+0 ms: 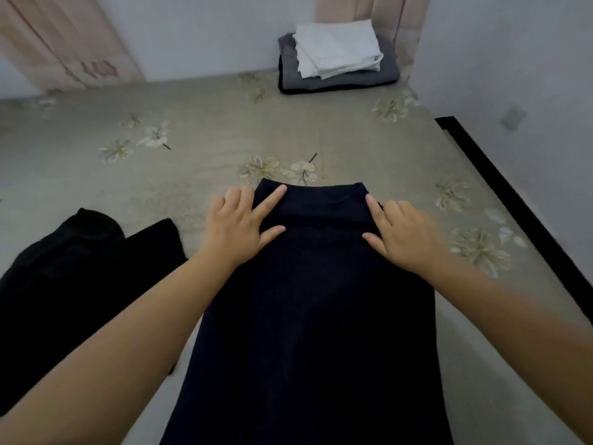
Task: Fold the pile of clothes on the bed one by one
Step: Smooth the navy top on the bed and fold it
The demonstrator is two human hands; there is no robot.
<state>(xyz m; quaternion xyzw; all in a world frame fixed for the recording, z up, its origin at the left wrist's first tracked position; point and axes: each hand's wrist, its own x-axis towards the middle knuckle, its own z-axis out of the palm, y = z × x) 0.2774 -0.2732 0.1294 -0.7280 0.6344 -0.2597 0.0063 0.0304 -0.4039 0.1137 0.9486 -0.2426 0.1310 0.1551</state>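
A long dark navy garment lies flat on the bed, stretching from the near edge up to the middle. My left hand rests on its far left corner, index finger and thumb stretched onto the cloth and the other fingers over its edge. My right hand lies on the far right corner in the same way, fingers straight. A black garment lies unfolded to the left. A folded stack of white cloth on grey and black pieces sits at the far side of the bed.
The bed sheet is grey-green with a pale flower print. A black bed frame edge runs along the right side. White walls and pink curtains stand behind the bed.
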